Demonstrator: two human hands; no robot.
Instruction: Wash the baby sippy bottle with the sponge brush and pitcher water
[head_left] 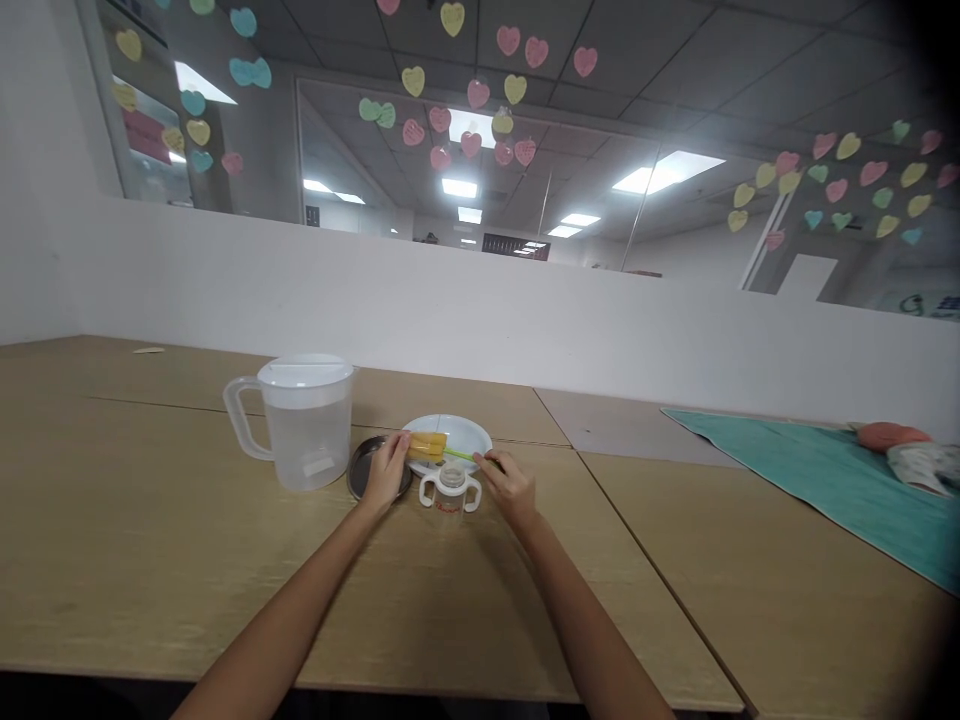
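Fingers of left hand [385, 472] clasp yellow tube [426, 446]; right hand [513, 488] pinches green stick [460, 455] at its end, seemingly for control. Bottle [450, 494] stands just below, between both hands' fingertips, likely for easy reach.

Red lettering [448, 508] on two-handled bottle [452, 484] (too blurred to read), illegible sign [927, 304] at far right

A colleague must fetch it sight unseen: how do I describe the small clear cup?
Start at the large translucent plastic pitcher on the light-brown table. To its right, just in front of the round white plate, stands the small clear cup. Two white loop handles, one on each side, and red lettering set it apart.
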